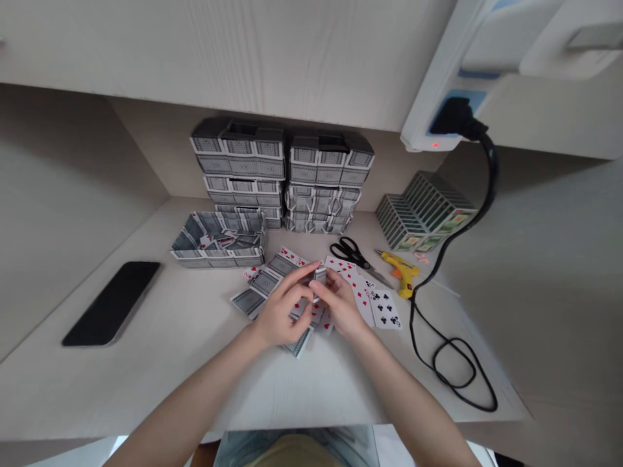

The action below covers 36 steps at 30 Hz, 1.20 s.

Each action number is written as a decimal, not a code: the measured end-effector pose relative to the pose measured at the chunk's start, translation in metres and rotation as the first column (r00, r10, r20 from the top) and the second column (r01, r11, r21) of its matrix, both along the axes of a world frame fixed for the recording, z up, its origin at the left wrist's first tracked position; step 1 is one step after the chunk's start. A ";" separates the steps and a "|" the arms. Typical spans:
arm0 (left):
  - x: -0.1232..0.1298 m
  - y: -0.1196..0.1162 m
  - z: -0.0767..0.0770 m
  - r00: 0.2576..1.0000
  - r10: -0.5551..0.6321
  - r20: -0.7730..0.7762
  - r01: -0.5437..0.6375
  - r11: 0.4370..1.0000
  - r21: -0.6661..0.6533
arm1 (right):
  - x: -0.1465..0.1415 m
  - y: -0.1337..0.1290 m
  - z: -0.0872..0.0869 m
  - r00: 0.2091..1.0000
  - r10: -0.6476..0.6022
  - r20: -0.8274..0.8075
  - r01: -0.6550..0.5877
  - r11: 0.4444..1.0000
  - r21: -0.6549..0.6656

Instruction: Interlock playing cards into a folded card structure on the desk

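Note:
Both hands meet over a loose spread of playing cards (265, 282) on the white desk. Between the fingertips is a small folded playing card (319, 279) with a grey patterned back. My left hand (287, 308) touches its left side with fingers curled. My right hand (343, 301) pinches it from the right, thumb in front. Beneath and around the hands, some cards lie face down and others show red pips. A six of clubs (384, 309) lies face up right of my right hand.
Scissors (357, 253) and a yellow glue gun (402, 271) with a black cord (438, 259) lie right. A card-built box (219, 259) holds folded pieces; stacked card boxes (238, 165) stand behind. A phone (111, 303) lies left; boxed card decks (426, 211) sit back right.

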<state>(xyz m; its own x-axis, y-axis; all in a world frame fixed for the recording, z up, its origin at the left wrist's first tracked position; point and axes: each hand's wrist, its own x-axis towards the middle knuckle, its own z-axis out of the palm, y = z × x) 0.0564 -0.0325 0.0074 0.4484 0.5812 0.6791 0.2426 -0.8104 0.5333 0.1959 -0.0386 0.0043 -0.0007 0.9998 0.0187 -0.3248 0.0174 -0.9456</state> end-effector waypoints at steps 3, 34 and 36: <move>-0.001 0.001 -0.004 0.988 0.013 0.152 0.003 0.995 -0.102 | 0.001 0.002 0.000 0.999 -0.029 0.016 0.029 0.999 0.017; -0.007 0.021 -0.011 0.959 0.224 -0.176 -0.248 0.961 -0.126 | 0.007 0.006 -0.009 0.981 -0.128 0.147 0.137 0.989 -0.050; -0.007 0.020 -0.010 0.957 0.202 -0.206 -0.227 0.968 -0.106 | 0.007 0.007 -0.011 0.981 -0.121 0.153 0.132 0.989 -0.067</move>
<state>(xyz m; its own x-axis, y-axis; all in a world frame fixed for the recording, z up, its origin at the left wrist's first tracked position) 0.0497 -0.0120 -0.0028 0.4177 0.7543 0.5066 0.5113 -0.6560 0.5552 0.2028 -0.0319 -0.0064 0.1290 0.9904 -0.0488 -0.1812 -0.0248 -0.9831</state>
